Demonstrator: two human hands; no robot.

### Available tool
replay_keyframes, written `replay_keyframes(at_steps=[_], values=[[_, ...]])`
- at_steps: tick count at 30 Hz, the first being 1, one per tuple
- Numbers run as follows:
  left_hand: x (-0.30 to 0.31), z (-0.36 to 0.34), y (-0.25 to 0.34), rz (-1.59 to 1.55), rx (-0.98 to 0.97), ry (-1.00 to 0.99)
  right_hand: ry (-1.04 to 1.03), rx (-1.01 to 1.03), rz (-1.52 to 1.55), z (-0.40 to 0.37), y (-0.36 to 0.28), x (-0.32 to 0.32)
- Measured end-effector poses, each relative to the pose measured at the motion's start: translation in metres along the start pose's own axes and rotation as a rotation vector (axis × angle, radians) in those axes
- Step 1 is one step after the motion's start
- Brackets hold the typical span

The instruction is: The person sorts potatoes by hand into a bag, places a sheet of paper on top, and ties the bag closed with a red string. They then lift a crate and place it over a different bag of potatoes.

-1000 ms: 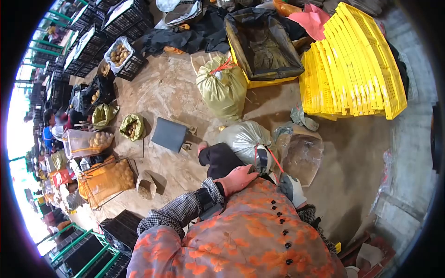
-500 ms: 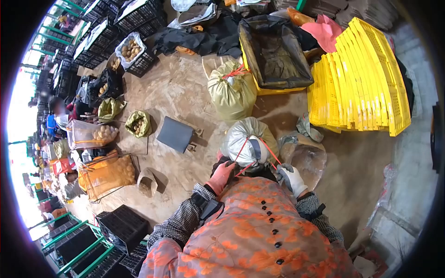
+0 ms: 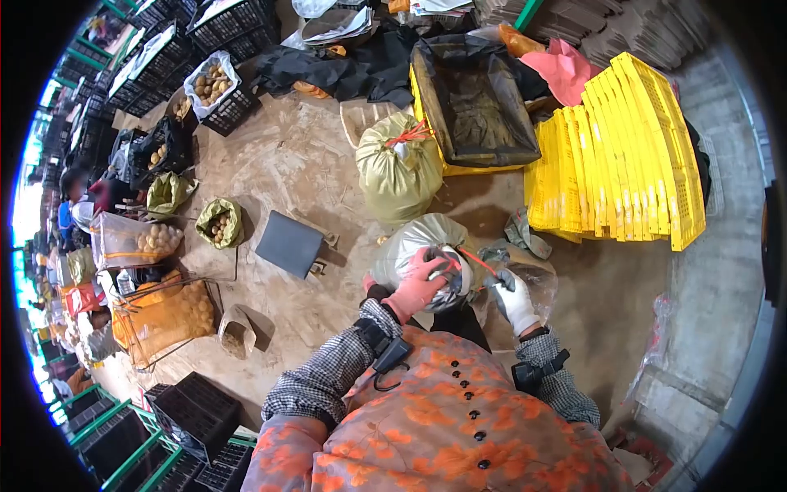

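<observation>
A full pale sack (image 3: 422,230) stands upright in front of me, its mouth gathered at the top. My left hand (image 3: 420,285), in a pink glove, is closed over the gathered mouth with its fingers bent. A red string (image 3: 478,261) runs from the neck out to the right, pulled tight. My right hand (image 3: 514,305), in a white and grey glove, pinches the string's end. Beyond stands another full sack (image 3: 399,176), its neck tied with red string. How the string passes around the near neck is partly hidden by my left hand.
A yellow crate with a dark liner (image 3: 479,107) stands ahead, beside stacked yellow crates (image 3: 615,164) on the right. A grey stool (image 3: 289,244) is to the left. Further left are open potato sacks (image 3: 220,223), an orange mesh sack (image 3: 168,316) and black crates (image 3: 197,414).
My left hand has let go of its string end and moved onto the sack's mouth. My right hand still holds the string, now one line instead of two spread ends.
</observation>
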State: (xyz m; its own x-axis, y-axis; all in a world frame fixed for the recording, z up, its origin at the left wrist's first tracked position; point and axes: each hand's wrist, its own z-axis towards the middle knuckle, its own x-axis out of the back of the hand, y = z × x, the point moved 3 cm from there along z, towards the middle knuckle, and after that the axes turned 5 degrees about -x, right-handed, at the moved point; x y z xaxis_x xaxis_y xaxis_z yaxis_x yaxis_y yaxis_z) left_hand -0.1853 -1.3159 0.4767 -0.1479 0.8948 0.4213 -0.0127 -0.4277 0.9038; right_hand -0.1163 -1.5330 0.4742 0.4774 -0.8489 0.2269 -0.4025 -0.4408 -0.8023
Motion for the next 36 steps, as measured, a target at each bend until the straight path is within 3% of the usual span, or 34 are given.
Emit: replay_keyframes(at_steps=[2,4,6,8,9,10,11,12,14,16,17,18,20,22,23,24,26,27,28,30,31,33,34,36], values=[[-0.008,0.014,0.021,0.114,-0.083,0.028,-0.05,0.1,-0.178,0.001,-0.013,0.009],[-0.03,0.017,0.019,-0.549,0.311,-0.059,-0.027,0.335,-0.589,0.006,-0.023,0.018],[-0.052,0.004,-0.006,-0.849,0.579,0.077,-0.056,0.127,-0.043,0.031,0.027,0.035],[-0.046,-0.006,-0.017,-0.9,0.479,0.338,-0.193,-0.082,0.12,0.041,0.026,0.043],[-0.044,-0.019,-0.024,-1.014,0.54,0.446,-0.206,-0.101,0.127,0.046,0.032,0.041],[-0.041,-0.031,-0.028,-1.122,0.595,0.557,-0.392,-0.306,0.305,0.051,0.043,0.03],[-0.033,-0.036,-0.019,-0.993,0.568,0.595,-0.575,-0.511,0.483,0.052,0.053,0.015],[-0.03,-0.044,-0.019,-0.976,0.575,0.578,-0.769,-0.498,0.53,0.051,0.057,-0.002],[-0.021,-0.048,-0.001,-0.922,0.67,0.495,-0.691,-0.142,0.02,0.058,0.072,-0.033],[-0.026,-0.046,0.007,-0.886,0.678,0.467,-0.388,0.05,-0.465,0.072,0.063,-0.019],[-0.029,-0.044,0.009,-0.853,0.673,0.433,-0.337,-0.103,-0.511,0.093,0.093,-0.012],[-0.034,-0.042,0.007,-0.847,0.675,0.423,-0.395,-0.014,-0.259,0.108,0.114,-0.004],[-0.045,-0.044,-0.005,-0.858,0.626,0.536,-0.467,-0.541,0.839,0.115,0.122,0.018],[-0.049,-0.045,-0.013,-0.741,0.681,0.576,-0.189,-0.351,0.57,0.11,0.112,0.054],[-0.052,-0.042,-0.014,-0.768,0.644,0.559,-0.167,-0.272,0.394,0.108,0.097,0.071],[-0.055,-0.037,-0.015,-0.792,0.604,0.541,-0.04,-0.342,0.446,0.105,0.093,0.08],[-0.06,-0.026,-0.007,-0.624,0.7,0.248,0.046,-0.325,0.4,0.105,0.101,0.093],[-0.073,-0.02,-0.004,-0.599,0.62,0.132,0.05,-0.328,0.4,0.106,0.108,0.093],[-0.091,-0.021,-0.016,-0.54,0.638,-0.031,0.062,-0.352,0.563,0.102,0.104,0.087],[-0.112,-0.005,-0.014,-0.073,0.24,-0.235,0.076,-0.377,0.726,0.092,0.086,0.079],[-0.125,0.002,-0.022,-0.078,0.24,-0.239,-0.07,-0.274,0.599,0.084,0.063,0.076],[-0.156,0.009,-0.036,0.338,-0.04,-0.584,-0.307,-0.093,0.221,0.064,0.015,0.072],[-0.163,0.01,-0.045,0.331,-0.041,-0.588,-0.353,-0.188,0.281,0.055,0.018,0.066],[-0.177,0.008,-0.065,0.617,0.072,-0.847,-0.441,-0.088,0.408,0.039,-0.01,0.072]])
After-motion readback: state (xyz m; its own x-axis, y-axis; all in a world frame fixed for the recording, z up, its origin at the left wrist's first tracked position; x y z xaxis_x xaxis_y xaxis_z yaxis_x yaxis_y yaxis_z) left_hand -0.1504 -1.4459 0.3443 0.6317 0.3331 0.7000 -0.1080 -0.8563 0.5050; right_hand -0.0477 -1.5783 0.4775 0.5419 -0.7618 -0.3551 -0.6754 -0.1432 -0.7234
